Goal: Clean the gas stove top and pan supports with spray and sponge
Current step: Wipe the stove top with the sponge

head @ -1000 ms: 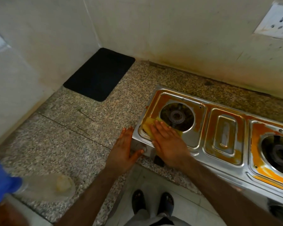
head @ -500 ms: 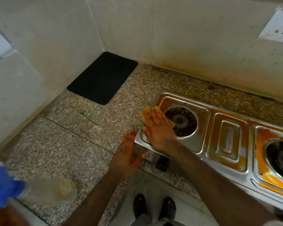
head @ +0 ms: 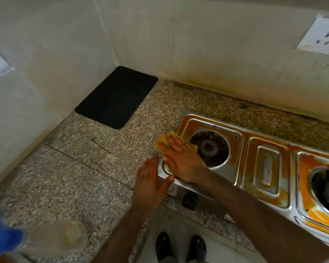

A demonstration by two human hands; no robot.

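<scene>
The right hand (head: 180, 160) lies flat, fingers straight, pressing the sponge (head: 164, 142) onto the stove (head: 270, 188)'s left edge to scrub; the left hand (head: 149, 185), open-palmed, braces its corner, likely against sliding.

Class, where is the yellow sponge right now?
The sponge lies under the right hand, on the stove's left edge, beside the left burner.
</scene>
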